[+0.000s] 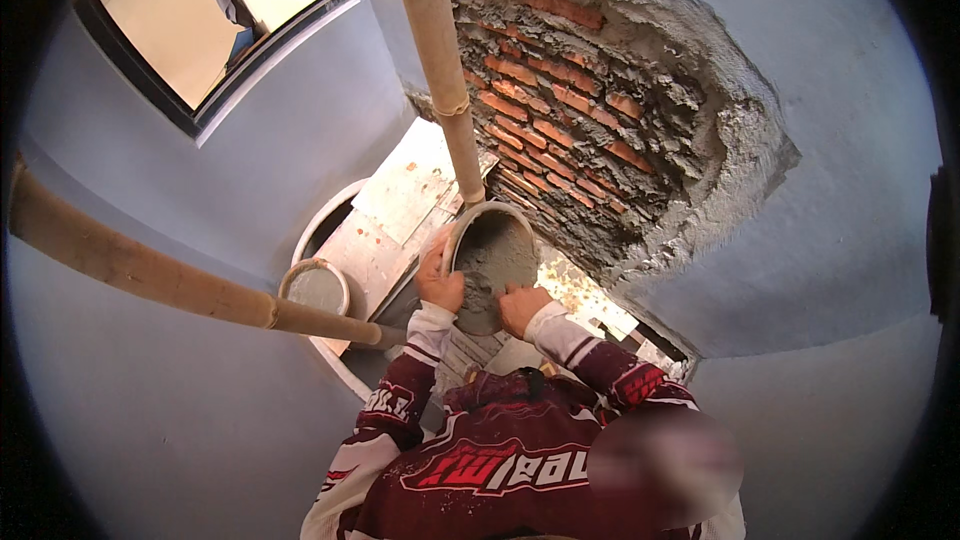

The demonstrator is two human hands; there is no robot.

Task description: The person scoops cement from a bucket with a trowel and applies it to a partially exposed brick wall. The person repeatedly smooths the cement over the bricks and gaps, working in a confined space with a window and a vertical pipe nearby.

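A round bucket [483,211] holds wet grey mortar [500,265] and is tilted in front of me. My left hand [438,275] grips the bucket's left side, fingers wrapped at the rim. My right hand [522,306] is curled at the lower right of the bucket, against the mortar; whatever it holds is too hidden to make out. A vertical bamboo pole [430,30] ends just behind the bucket.
Exposed brick [555,100] edged with rough plaster fills the wall ahead. A second bamboo pole [140,250] crosses at left, above a smaller bucket [340,285] of grey liquid. Pale boards [395,190] lie over a round tub [305,240]. A window [200,30] is upper left.
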